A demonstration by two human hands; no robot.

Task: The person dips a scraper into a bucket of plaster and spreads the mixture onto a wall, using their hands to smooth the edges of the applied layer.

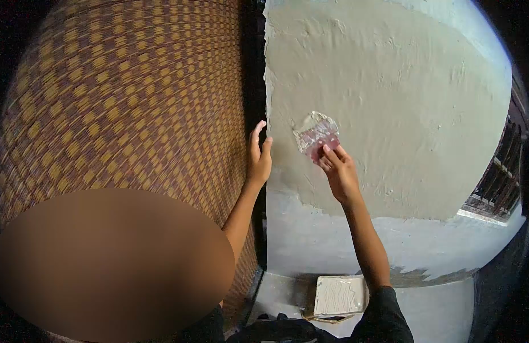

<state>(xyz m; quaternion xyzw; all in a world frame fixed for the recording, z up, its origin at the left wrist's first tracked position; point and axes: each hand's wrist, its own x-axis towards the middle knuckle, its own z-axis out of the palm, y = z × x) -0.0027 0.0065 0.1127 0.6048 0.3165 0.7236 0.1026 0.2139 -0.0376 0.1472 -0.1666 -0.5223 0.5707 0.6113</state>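
My right hand (339, 171) grips a reddish, see-through putty spreader (319, 137) between thumb and fingers. Wet cream putty coats its upper part, which is at the wall's surface. Beige putty (390, 114) with ridges and small lumps covers most of the white wall (310, 240). To the left, my left hand (261, 154) has its fingers stretched out and reaches up at the wall's vertical edge. Its fingertips appear to touch that edge, and it holds nothing.
Below on the pale floor (436, 303) stands a square container (340, 295) of cream putty, partly behind my right arm. A brown and yellow woven mat (133, 103) rises on the left, beyond a dark gap. A barred window (499, 171) lies at right.
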